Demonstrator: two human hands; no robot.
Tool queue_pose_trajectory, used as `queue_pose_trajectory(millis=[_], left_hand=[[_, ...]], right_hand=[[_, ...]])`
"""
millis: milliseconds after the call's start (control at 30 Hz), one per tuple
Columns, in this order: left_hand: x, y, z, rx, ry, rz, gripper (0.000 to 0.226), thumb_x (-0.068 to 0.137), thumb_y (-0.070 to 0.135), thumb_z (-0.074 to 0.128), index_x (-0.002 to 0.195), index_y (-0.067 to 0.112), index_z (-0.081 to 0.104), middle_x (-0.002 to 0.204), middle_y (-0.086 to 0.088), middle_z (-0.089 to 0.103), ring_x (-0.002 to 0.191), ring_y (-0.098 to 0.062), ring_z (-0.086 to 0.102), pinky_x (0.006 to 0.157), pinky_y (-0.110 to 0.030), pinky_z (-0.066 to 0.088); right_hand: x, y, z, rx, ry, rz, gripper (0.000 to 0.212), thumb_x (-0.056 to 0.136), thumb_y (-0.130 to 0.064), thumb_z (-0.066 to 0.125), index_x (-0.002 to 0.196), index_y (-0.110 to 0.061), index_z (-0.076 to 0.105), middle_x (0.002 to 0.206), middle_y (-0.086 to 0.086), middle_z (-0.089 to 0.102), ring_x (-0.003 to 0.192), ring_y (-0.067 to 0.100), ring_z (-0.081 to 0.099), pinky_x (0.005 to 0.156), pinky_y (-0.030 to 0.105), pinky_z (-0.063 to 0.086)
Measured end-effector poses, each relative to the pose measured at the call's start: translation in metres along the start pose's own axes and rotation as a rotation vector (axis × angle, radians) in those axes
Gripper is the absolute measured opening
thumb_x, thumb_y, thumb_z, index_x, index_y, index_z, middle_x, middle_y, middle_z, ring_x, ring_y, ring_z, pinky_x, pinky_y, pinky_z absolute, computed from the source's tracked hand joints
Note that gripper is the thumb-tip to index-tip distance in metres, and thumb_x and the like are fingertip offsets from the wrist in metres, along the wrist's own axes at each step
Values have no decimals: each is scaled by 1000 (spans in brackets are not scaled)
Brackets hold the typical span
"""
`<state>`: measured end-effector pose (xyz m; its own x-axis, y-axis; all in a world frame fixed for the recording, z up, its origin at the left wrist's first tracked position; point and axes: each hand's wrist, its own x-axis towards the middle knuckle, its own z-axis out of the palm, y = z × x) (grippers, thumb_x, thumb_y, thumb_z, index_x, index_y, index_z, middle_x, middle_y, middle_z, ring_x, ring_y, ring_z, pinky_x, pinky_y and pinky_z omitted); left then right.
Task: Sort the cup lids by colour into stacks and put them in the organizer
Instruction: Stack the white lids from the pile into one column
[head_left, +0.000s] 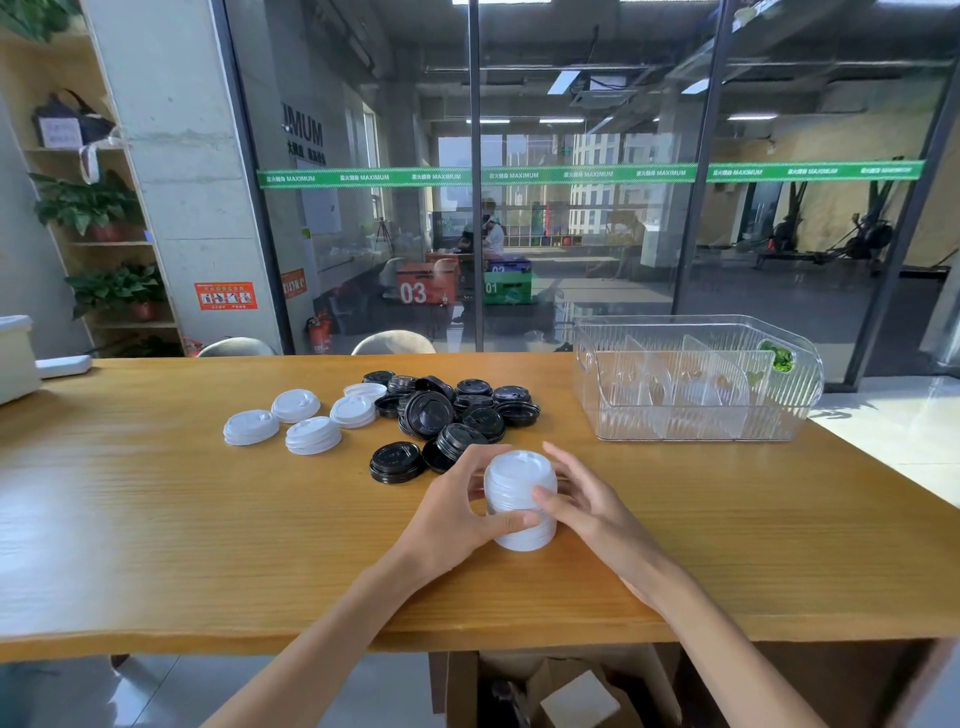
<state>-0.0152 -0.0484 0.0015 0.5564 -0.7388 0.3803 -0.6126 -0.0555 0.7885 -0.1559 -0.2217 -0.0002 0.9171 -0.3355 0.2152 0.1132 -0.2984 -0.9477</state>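
Potted plants (88, 205) are sitting on wooden shelves (111, 243) left of the bench (156, 519); a cardboard box (561, 686) is lying underneath.

Wooden table (156, 519) before glass wall (571, 234) with green banner strip (587, 174). Concrete pillar (176, 171) left, beside plant shelf (111, 244). Two chair backs (393, 343) behind table. Ceiling lights reflected, daylight.

You hold an upright stack of white lids (520, 499) on the bench, near its front edge. Beyond it lies a jumbled heap of black lids (447, 415), some overlapping and tilted. To the heap's left, loose white lids (306, 418) lie dome-up, a few nested. The clear ribbed organizer (696, 384) with upright dividers stands at far right.
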Motion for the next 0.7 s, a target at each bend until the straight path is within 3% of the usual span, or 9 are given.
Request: queue_pose_trajectory(millis=[233,433,567,700], left_hand=[[0,2,2,25,32,22,85,72,58,97,143,42,53,134,20,69,127,-1,64,111,-35,53],[3,-2,1,-1,25,-6,100,67,56,100,152,37,49,138,17,68,129,1,63,112,-33,53],[4,-5,-2,-45,-6,-24,100,68,54,101,152,34,52,140,20,68,131,-1,63,113,-34,53],[3,-6,-3,-40,-12,-22,89,69,58,99,145,39,57,135,23,70,128,0,65,112,-33,54]], right_hand=[[3,3,3,-112,74,-53,57,91,-58,78,142,-48,54,142,-23,62,129,-5,58,108,30,51],[2,1,2,-100,47,-34,59,94,-59,74,147,-47,52,139,-33,61,128,-16,54,98,11,49],[1,-4,1,-75,-9,-8,56,100,-57,67,151,-40,52,143,-27,63,136,-4,56,113,29,46],[-1,-6,3,-108,-8,-29,61,101,-54,65,156,-37,47,147,-22,61,138,3,56,118,37,45]])
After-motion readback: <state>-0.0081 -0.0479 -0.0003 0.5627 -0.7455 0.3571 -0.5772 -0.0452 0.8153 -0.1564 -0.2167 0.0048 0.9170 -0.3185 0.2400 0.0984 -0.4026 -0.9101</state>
